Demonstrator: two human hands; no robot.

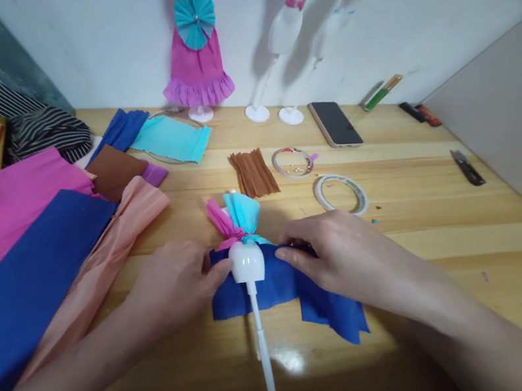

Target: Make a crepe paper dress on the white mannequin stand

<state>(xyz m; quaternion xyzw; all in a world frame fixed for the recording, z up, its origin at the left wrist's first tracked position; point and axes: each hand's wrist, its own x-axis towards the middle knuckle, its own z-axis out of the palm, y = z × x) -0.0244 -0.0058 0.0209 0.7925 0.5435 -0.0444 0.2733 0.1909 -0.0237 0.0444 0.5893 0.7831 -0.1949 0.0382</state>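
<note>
A small white mannequin (247, 263) on a thin stand lies tipped away from me, its round base nearest me. Pink crepe paper (223, 223) and turquoise crepe paper (244, 213) are tied about its body. Behind its lower end runs a strip of dark blue crepe paper (276, 284), with a loose end hanging down at the right. My left hand (179, 277) pinches the strip's left end beside the mannequin. My right hand (332, 247) grips the strip's upper edge just right of it, thumb in front. Some fingertips are hidden behind the paper.
Large crepe sheets, including a blue sheet (39, 279), cover the left side. Beyond the mannequin lie pleated brown paper (254, 173), a tape roll (341, 195) and a phone (336, 123). A dressed mannequin (195, 59) stands by the wall. A cutter (467, 167) lies far right.
</note>
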